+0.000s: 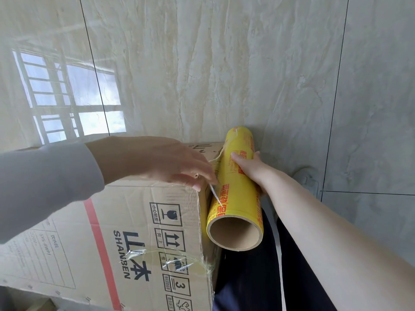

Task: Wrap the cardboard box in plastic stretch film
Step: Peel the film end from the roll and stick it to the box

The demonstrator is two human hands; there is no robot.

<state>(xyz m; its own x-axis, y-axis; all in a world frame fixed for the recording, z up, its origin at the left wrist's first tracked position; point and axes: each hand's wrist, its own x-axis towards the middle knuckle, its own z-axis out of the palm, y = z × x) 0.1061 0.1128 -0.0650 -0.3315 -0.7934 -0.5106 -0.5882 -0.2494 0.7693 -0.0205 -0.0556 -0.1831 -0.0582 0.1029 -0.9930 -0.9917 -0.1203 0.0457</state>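
Gripping film roll [238, 199] mid-length with right hand [248, 166] — cardboard box [134, 223] just left of that grip. Reaching over its corner with left hand [166, 161] (fingers straight, holding nothing).

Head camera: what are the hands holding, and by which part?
The right hand grips the yellow film roll around its middle, thumb on top. The left hand hovers over the cardboard box, fingers straight, apparently holding nothing.

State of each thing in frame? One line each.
cardboard box: mostly bare of wrap.
film roll: held beside the box's corner, a strand pulled off.
loose film: bunched, stuck across the box's printed face.
left hand: open, fingertips at the strand.
right hand: gripping the roll.
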